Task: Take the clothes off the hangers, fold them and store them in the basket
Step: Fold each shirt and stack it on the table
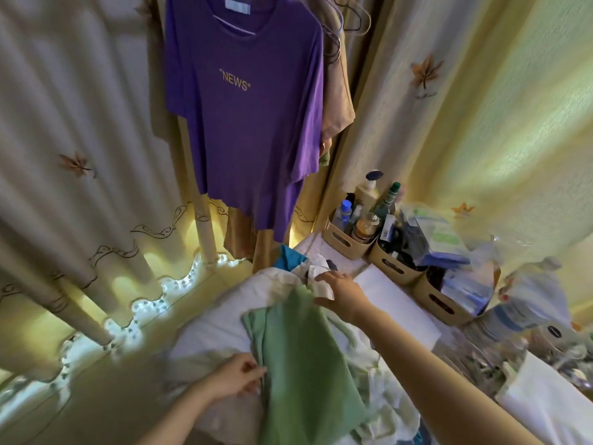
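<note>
Pinches green garment [298,354] edge with left hand [234,377], reaches right hand [343,293] to its far end, grip unclear, likely to pull it flat on bedding [208,329] for folding, leaving purple shirt [247,123] hanging.

a green garment [298,348] lies flat, folded lengthwise, between the hands. the left hand [236,377] pinches its left edge and the right hand [340,292] rests on its far end. well beyond both hands, a purple t-shirt [247,130] printed "news" hangs on a hanger [234,27], with a beige garment [337,101] behind it.
</note>
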`<state>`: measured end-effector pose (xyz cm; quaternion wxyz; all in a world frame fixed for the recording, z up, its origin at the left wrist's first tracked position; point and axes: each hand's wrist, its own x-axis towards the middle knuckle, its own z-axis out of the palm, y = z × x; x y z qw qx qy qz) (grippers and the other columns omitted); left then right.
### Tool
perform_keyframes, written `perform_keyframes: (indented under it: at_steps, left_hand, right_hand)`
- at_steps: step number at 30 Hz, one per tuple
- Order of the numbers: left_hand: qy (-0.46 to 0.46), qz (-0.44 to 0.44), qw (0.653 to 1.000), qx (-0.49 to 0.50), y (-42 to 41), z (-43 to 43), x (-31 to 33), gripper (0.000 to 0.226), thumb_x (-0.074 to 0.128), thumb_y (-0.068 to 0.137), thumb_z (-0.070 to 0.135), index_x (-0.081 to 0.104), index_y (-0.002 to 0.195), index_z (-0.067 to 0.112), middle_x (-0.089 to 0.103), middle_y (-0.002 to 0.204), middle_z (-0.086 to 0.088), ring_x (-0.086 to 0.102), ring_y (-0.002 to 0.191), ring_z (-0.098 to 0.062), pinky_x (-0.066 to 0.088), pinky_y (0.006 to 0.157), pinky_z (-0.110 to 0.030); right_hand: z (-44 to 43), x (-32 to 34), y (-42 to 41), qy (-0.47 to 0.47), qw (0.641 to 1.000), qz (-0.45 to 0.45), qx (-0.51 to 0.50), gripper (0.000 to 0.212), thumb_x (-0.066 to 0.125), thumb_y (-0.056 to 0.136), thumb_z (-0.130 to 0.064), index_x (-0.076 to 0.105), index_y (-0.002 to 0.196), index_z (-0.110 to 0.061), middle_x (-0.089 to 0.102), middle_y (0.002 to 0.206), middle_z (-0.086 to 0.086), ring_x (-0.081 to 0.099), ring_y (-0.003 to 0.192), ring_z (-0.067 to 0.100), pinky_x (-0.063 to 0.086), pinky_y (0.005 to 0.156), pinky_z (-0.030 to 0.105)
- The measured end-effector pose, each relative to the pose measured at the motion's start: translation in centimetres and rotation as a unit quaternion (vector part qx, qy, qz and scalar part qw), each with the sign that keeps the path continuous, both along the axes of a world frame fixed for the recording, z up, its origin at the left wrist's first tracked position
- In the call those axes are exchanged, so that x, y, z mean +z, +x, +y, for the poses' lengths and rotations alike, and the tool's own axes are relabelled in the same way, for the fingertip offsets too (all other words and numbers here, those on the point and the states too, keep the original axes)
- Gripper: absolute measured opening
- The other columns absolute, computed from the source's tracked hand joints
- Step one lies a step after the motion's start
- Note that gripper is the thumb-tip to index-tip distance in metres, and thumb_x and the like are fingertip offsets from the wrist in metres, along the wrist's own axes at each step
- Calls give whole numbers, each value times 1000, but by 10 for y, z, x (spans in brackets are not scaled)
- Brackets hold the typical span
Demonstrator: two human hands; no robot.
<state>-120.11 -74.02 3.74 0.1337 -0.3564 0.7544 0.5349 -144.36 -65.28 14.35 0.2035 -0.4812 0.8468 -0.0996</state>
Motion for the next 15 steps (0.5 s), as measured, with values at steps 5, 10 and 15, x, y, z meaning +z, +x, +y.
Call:
perform_keyframes:
  at_steps: [5,10,15]
  left_hand:
    - [34,1,969,245,-28,-48,-31,24,60,90,5,55,67,11,65,89,-31,65,79,-36,52,82,-42]
    - [130,26,939,317,-60,-42,-37,26,72,82,15,66,98,-5,67,102,-29,66,97,-35,52,87,-43]
    - [57,153,946,281,-63,-41,-12,24,64,87,5,60,110,0,65,107,-14,59,100,-20,47,84,-25]
  right_hand:
    - [34,-53,6,63,984,-57,-155,25,55,94,-31,60,105,-9,60,100,6,55,95,22,40,81,31]
    - [57,-78,32,38,969,-173,-170,14,62,90,-22,60,79,-15,47,65,-10,39,56,2,32,53,18]
    - [53,-81,34,9,965,-209,-159,8,68,81,-8,70,89,-9,59,79,-3,48,71,8,36,61,15]
